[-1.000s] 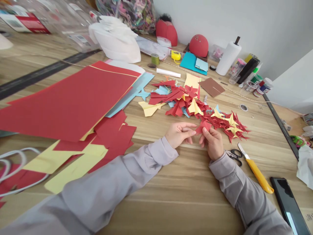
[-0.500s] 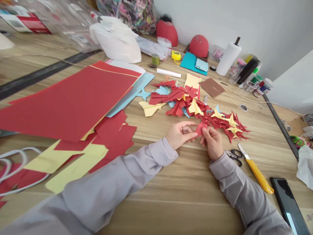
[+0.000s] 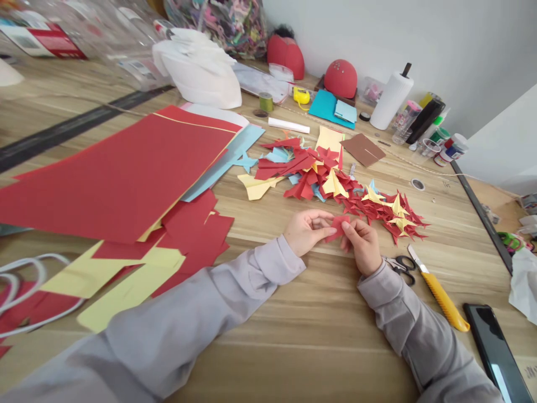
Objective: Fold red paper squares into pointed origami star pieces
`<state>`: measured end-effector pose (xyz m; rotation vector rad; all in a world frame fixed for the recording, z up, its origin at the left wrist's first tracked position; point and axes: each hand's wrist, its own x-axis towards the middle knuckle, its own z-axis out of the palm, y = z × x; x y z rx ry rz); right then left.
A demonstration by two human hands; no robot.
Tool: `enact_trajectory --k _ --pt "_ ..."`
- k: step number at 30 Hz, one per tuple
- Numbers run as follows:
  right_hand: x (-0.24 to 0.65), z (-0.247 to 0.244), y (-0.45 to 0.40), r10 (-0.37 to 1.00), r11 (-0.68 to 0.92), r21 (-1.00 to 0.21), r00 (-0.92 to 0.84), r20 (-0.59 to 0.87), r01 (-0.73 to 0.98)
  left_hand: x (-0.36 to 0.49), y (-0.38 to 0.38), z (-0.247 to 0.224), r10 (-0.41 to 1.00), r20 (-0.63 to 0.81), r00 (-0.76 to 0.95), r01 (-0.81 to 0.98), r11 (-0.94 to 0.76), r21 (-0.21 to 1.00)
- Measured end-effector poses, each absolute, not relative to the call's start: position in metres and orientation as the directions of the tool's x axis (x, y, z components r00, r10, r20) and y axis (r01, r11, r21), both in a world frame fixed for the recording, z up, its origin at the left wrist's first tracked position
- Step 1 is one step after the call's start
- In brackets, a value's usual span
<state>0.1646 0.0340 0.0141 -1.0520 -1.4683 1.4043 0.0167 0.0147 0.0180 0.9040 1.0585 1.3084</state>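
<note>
Two hands busy: left hand [image 3: 308, 231] and right hand [image 3: 361, 246] pinch small red paper [image 3: 338, 226] tight between them. Many folded paper stars [image 3: 335, 179] done, piled at 12 o'clock; flat red sheets [image 3: 113, 179] left at 10 o'clock.

Pale gray wall [image 3: 377, 39] at 12–2 o'clock. Lt-wood worktop [image 3: 268, 358] fills frame, black strip [image 3: 62, 131] across it at 10 o'clock. Black edge trim [image 3: 482, 218] at 3 o'clock, white panel [image 3: 503, 145] beyond. Light soft, even.
</note>
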Motion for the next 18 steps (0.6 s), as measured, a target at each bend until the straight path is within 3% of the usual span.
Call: enact_trajectory --k 6,18 --pt "0.1633 0.0152 0.0321 0.943 0.016 -0.999 -0.334 -0.001 0.048 0.0153 0.0145 0.0165 0.992 -0.126 0.018 -0.274 0.127 0.953" --pt "0.1636 0.0147 0.0314 0.939 0.037 -0.994 -0.343 -0.002 0.107 0.0153 0.0162 0.0163 0.993 -0.101 -0.061 -0.265 0.081 0.961"
